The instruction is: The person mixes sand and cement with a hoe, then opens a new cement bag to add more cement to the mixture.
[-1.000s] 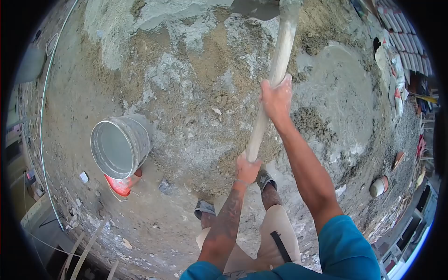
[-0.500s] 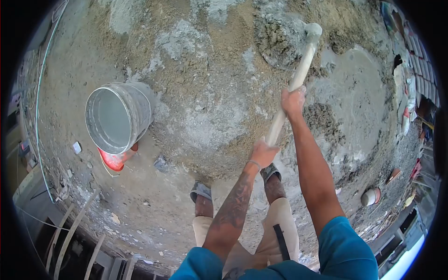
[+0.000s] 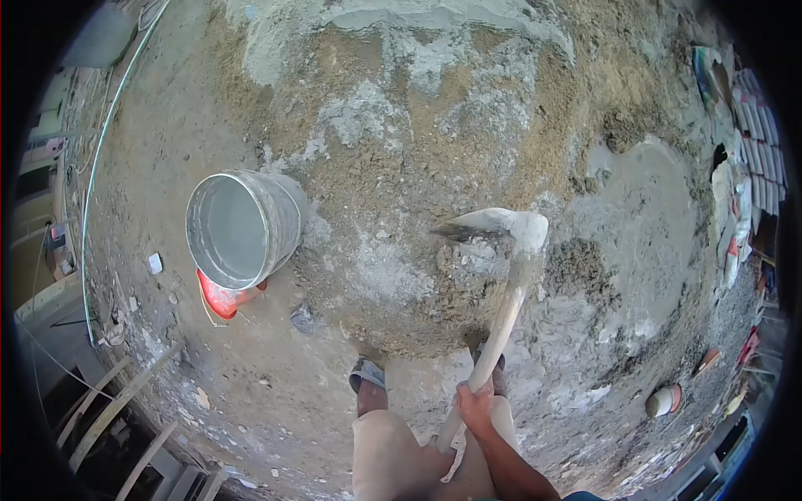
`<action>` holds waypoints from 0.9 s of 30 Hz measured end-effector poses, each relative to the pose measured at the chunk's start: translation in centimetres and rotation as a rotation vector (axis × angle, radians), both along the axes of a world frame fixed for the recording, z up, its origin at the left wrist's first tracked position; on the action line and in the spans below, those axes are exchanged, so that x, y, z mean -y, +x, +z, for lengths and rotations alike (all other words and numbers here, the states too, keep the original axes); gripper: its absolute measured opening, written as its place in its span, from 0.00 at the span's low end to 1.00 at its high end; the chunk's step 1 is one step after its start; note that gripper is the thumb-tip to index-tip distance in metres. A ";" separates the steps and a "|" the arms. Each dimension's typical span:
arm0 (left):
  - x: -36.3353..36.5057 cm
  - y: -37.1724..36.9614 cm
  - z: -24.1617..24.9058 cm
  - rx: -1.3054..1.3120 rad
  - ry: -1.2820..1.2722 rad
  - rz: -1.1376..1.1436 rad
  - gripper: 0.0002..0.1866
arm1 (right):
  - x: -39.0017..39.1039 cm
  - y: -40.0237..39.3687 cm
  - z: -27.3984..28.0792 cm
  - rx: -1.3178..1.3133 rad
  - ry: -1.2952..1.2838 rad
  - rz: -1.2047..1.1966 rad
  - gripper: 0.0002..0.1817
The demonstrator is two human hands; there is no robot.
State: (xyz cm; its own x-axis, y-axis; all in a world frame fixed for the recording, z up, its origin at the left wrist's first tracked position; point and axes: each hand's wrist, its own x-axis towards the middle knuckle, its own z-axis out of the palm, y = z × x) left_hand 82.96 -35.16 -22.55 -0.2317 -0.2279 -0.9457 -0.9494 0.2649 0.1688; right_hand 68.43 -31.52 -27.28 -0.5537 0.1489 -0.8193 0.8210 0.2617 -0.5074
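Note:
A hoe [image 3: 501,326] with a pale, cement-smeared handle slants up from my legs. Its blade [image 3: 478,224] points left, low over the heap of sand and cement [image 3: 401,250]. Partway up the handle, my right hand [image 3: 474,407] is wrapped round the wood. My left hand [image 3: 437,460] grips the handle near its lower end, between my thighs, partly blending with my trousers. Left of the heap stands a bucket [image 3: 242,230] with grey liquid in it, its mouth tilted toward me. A red container [image 3: 225,296] shows partly behind the bucket.
A wet grey patch [image 3: 647,225] spreads at the right. Stacked tiles [image 3: 758,125] and sacks line the right edge. A small pot [image 3: 663,401] lies at lower right. Along the left runs a pale hose [image 3: 98,179], with curved poles [image 3: 125,409] below it.
Both hands have drawn the hoe back toward my body, and its head has come from the far part of the heap to nearer my feet. The view has shifted slightly.

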 end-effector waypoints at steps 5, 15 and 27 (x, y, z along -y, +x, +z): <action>5.4 -15.5 -8.3 -0.448 -0.340 0.162 0.15 | 7.7 -17.3 -4.9 -0.314 -0.306 0.092 0.11; 31.2 -57.1 -15.1 -0.692 -0.778 -0.202 0.19 | 15.7 -37.7 -2.0 -0.876 -0.420 0.410 0.24; 18.5 -38.2 -15.0 -0.501 -0.583 -0.254 0.22 | 1.8 -19.0 -8.4 -0.308 -0.205 0.184 0.16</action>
State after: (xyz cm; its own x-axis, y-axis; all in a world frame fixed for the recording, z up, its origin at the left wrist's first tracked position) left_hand 44.78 -53.62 -37.54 -0.7077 -0.5356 -0.4608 -0.6963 0.6393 0.3263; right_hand 49.47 -33.33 -35.65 -0.7798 -0.1243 -0.6135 0.5717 0.2578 -0.7789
